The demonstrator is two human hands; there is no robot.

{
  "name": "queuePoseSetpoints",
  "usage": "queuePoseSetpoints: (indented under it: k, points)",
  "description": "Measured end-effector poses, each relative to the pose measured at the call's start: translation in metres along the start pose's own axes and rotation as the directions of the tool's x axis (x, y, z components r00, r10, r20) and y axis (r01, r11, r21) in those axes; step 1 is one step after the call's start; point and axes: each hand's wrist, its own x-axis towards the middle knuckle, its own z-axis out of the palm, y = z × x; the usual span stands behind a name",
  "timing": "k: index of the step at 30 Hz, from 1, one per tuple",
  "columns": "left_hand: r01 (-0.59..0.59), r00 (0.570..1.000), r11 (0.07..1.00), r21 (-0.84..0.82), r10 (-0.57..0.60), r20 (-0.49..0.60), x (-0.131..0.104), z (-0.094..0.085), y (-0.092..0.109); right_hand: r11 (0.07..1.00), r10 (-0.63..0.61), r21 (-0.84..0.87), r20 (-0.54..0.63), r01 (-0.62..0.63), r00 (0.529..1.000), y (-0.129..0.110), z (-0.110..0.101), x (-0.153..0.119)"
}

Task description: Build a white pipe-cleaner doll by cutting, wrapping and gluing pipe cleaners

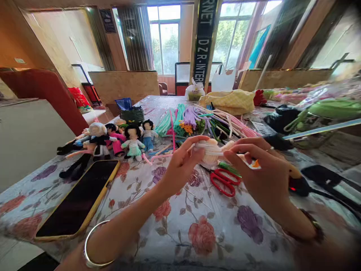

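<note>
Flowered tablecloth (158, 244) underneath, left hand (183, 160) and right hand (263, 175) pinch a pale bundle (211, 153); a bag (195, 88) seemingly holds greenery (194, 97).

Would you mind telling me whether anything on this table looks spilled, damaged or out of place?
Nothing looks spilled or damaged. Slightly untidy, perhaps: a bent pink stem lies by the dolls, off the main heap of coloured stems.

Yellow-edged phone (80, 199) on floral tablecloth (158, 242), grey curtain (135, 35) beside window (169, 43), black lettered sign (203, 47)
</note>
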Motion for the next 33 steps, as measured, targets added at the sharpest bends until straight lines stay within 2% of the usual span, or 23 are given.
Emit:
queuePoseSetpoints:
  k: [4,7,16,24,29,33]
  points:
    - [0.017,1.0,0.998,-0.059,-0.016,0.015,0.001,-0.001,-0.001,0.998,0.049,0.04,0.057,-0.051,0.997,0.004,0.0,-0.002]
    - [0.033,0.999,0.991,-0.129,-0.031,0.022,0.001,-0.001,0.0,0.998,0.041,0.046,0.082,-0.045,0.996,0.004,0.0,-0.002]
    - [0.012,0.997,0.985,-0.17,0.0,0.071,0.0,-0.001,0.004,0.991,0.091,0.094,0.083,-0.099,0.992,0.006,-0.001,-0.001]
    - [-0.054,0.997,0.998,0.014,0.053,0.061,-0.001,-0.006,0.0,1.0,-0.027,0.008,0.148,0.026,0.989,0.011,-0.005,0.005]
    - [-0.167,0.985,0.965,0.202,0.156,0.068,-0.004,-0.006,0.002,0.999,0.011,0.037,0.203,-0.019,0.979,0.008,-0.007,0.006]
    - [-0.204,0.979,0.94,0.273,0.195,0.06,-0.006,-0.006,0.003,1.0,-0.011,0.012,0.227,0.009,0.974,0.004,-0.009,0.006]
